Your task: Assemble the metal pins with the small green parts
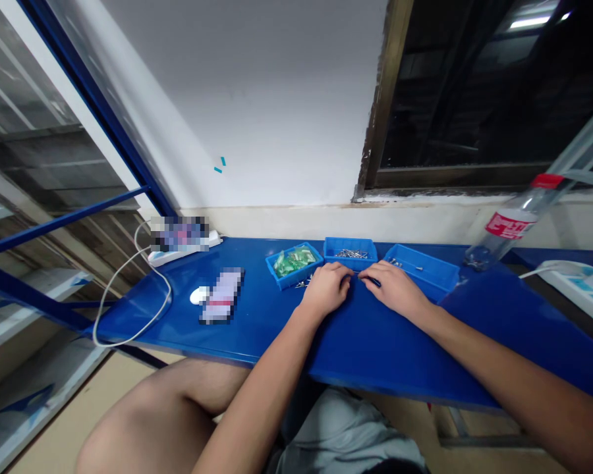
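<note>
My left hand (326, 288) rests on the blue table with its fingers curled together, just in front of the middle blue bin (350, 262). Facing it, my right hand (394, 284) is also closed, thumb and fingers pinched. The fingertips nearly meet over a thin, small piece, too small to name. Small shiny metal parts (352, 253) lie in the middle bin. The left blue bin (296, 276) holds green plastic packets (292, 261); more metal pieces (304, 283) lie between it and my left hand. A few metal parts are in the right blue bin (427, 278).
A white round object (199, 295) and a blurred-out flat item (222, 296) lie to the left. Behind them is a white power strip (185, 250) with a looping cable (128, 339). At right, a plastic bottle (508, 224) leans near the window, beside a white device (573, 289).
</note>
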Demonstrator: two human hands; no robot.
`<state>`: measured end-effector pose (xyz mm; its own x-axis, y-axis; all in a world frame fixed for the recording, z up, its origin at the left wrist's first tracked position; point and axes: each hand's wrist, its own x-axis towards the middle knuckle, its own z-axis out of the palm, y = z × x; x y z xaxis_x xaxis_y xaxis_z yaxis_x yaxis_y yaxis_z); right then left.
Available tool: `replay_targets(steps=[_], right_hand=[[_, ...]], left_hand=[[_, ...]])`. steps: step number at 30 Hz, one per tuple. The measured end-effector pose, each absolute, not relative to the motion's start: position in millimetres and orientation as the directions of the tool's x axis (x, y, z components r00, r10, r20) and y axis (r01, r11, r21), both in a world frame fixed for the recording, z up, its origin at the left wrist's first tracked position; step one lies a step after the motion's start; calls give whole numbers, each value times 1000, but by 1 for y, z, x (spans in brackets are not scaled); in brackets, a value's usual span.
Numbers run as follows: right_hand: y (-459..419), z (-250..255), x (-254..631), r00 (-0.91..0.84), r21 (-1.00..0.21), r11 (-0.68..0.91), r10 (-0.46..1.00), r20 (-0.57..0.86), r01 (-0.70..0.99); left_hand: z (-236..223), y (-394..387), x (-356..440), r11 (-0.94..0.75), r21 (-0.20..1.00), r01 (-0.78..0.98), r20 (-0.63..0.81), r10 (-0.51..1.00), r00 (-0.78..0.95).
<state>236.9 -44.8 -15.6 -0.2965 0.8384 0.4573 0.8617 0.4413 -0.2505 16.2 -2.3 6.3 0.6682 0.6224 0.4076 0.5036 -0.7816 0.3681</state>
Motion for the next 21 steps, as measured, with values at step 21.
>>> replay_targets(steps=[21], right_hand=[[-48, -12, 221, 117, -889, 388, 898, 424, 241]], left_hand=[[12, -3, 16, -832, 385, 399, 449, 547, 707]])
